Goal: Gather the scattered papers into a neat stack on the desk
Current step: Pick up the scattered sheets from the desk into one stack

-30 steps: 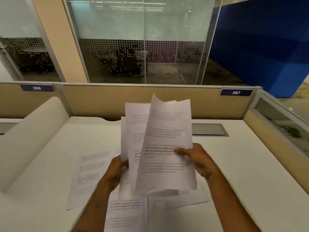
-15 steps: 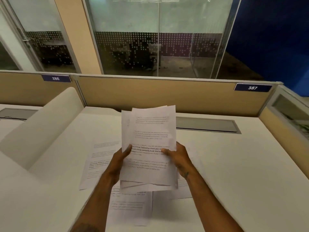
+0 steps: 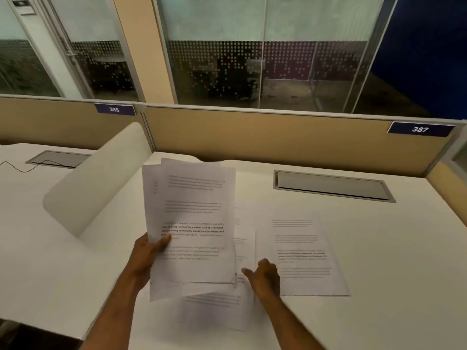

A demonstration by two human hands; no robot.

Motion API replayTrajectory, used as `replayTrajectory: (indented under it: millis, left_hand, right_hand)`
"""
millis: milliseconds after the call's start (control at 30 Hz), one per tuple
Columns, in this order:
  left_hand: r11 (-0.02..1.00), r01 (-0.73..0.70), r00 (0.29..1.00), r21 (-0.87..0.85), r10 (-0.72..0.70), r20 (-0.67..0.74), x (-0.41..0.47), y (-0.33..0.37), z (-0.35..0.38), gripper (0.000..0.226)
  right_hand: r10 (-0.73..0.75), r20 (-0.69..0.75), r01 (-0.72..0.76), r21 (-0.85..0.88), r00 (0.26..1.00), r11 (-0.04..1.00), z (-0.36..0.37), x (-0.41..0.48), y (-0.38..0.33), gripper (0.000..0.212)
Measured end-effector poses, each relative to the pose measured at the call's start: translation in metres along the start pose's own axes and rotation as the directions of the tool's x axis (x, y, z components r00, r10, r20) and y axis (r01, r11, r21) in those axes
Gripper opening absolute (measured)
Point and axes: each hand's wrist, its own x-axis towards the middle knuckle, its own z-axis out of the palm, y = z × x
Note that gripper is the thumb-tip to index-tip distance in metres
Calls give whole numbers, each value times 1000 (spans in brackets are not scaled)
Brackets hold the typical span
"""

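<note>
My left hand (image 3: pixel 147 253) grips a bundle of printed papers (image 3: pixel 192 223) by its left edge and holds it upright above the white desk (image 3: pixel 379 286). My right hand (image 3: pixel 262 275) is off the bundle, fingers apart, low over the desk just right of the bundle's bottom corner. A single printed sheet (image 3: pixel 303 256) lies flat to the right of that hand. Another sheet (image 3: pixel 214 309) lies under the bundle near the front, and part of one more (image 3: pixel 243 238) shows behind the bundle's right edge.
A curved white divider (image 3: pixel 96 183) rises at the left. A grey cable hatch (image 3: pixel 331 185) sits in the desk at the back right. A tan partition (image 3: pixel 265 137) with labels 386 and 387 closes off the back. A thin cable (image 3: pixel 17 168) lies on the neighbouring desk.
My right hand has let go of the bundle and dropped toward the desk on the right. The left hand alone now holds the papers. My view has turned right, revealing the right sheet.
</note>
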Motion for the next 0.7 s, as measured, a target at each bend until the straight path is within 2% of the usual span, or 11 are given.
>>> replayTrajectory:
  millis: [100, 167, 300, 367, 467, 600, 700]
  left_hand:
    - [1000, 13, 1000, -3, -13, -9, 4, 0, -26, 27]
    - [1000, 18, 1000, -6, -18, 1, 7, 0, -35, 25]
    - [999, 28, 999, -16, -27, 29, 16, -2, -36, 23]
    - [999, 30, 998, -17, -29, 53, 21, -1, -32, 23]
    - [1000, 29, 996, -12, -28, 86, 29, 2, -22, 26]
    - [999, 33, 993, -6, -32, 113, 39, 2, -5, 26]
    - [999, 44, 993, -8, -43, 108, 44, -2, 8, 23]
  right_hand:
    - [28, -65, -37, -147, 998, 988, 22, -8, -5, 64]
    - [48, -83, -61, -158, 995, 986, 30, -8, -11, 63]
    - [158, -46, -156, 46, 986, 987, 33, 1, -13, 53]
    - [164, -20, -159, 155, 986, 975, 27, 8, -11, 40]
    - [166, -70, -135, 321, 984, 937, -6, 21, -5, 24]
    - [212, -193, -136, 345, 958, 929, -74, 51, 36, 25]
    - [260, -254, -187, 279, 932, 942, -111, 76, 71, 30]
